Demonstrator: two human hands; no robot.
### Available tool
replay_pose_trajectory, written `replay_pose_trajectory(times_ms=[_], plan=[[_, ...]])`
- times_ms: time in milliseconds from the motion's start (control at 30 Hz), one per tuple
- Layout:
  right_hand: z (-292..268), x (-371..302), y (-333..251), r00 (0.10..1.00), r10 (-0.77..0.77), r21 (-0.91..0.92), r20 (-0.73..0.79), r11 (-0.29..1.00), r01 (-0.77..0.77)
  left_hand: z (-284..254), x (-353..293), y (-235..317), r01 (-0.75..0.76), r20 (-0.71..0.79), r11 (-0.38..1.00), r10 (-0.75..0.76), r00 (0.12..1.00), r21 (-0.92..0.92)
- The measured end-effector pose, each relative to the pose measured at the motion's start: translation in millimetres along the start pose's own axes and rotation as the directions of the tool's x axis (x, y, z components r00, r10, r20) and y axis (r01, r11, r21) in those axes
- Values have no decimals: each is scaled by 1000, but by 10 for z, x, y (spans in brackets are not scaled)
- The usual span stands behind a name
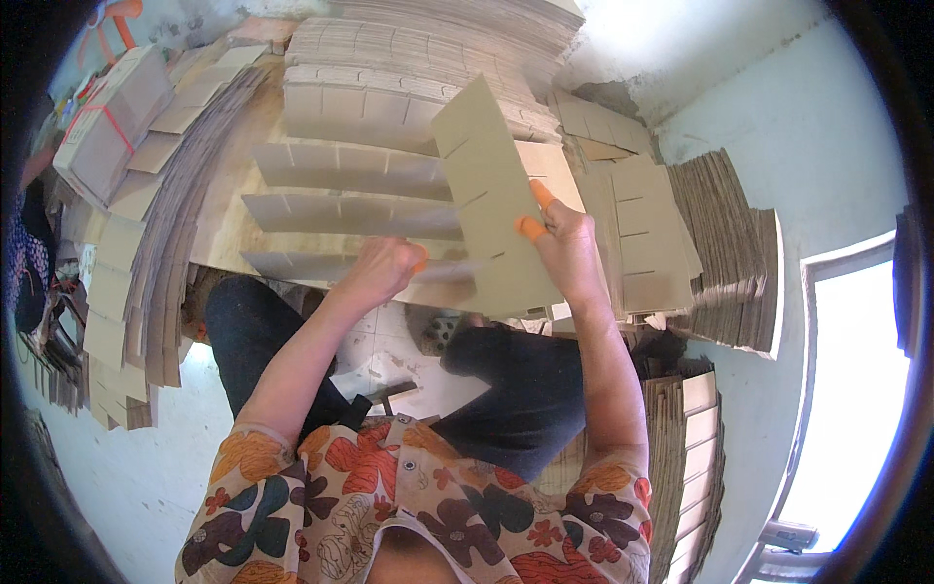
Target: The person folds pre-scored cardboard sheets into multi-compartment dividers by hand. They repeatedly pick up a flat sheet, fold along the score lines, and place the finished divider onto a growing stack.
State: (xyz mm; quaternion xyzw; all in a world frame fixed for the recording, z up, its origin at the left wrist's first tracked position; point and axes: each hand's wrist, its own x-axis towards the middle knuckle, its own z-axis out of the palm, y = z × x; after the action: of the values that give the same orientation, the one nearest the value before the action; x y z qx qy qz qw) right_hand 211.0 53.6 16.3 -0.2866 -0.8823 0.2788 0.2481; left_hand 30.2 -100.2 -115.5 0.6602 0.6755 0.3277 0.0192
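A flat tan cardboard strip with short slots [496, 209] is gripped in a worker's right hand [566, 238], fingers and thumb closed on its right edge, above a pale wooden work surface [222, 229]. The strip's long axis runs steeply, its far end pointing away from the worker and slightly left, its near end toward the worker's lap and slightly right. Its face is plain, smooth-looking and matte, marked by three thin, dark slots spaced along the left side. It overlaps the right-hand ends of upright grey-brown cardboard strips [341, 215] standing in rows across the surface. The left hand [387, 265], fingers curled, is at the nearest row; whether it grips that strip cannot be told. Bright orange finger covers [531, 230] show on both hands
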Motion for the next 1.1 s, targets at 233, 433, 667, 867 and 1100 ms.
replay_pose_trajectory(times_ms=[233, 433, 667, 867, 1100], plan=[[-16, 81, -180, 999, 31, -66, 43, 997, -28, 27, 52, -44, 9, 33, 1000, -8, 999, -13], [154, 148, -51, 997, -41, -14, 62, 999, 42, -29, 118, -1, 26, 20, 998, -25, 999, -62], [267, 31, -262, 999, -31, -95, -28, 995, 28, 40, 69, -69, 33, 31, 997, -31, 999, -64], [385, -7, -72, 996, -45, -109, 80, 993, 54, 47, 66, -52, -6, 46, 999, 8, 999, -52], [672, 57, 130, 961, -65, -275, 268, 951, 141, 33, 150, -58, 19, 31, 999, -18, 999, -32]])
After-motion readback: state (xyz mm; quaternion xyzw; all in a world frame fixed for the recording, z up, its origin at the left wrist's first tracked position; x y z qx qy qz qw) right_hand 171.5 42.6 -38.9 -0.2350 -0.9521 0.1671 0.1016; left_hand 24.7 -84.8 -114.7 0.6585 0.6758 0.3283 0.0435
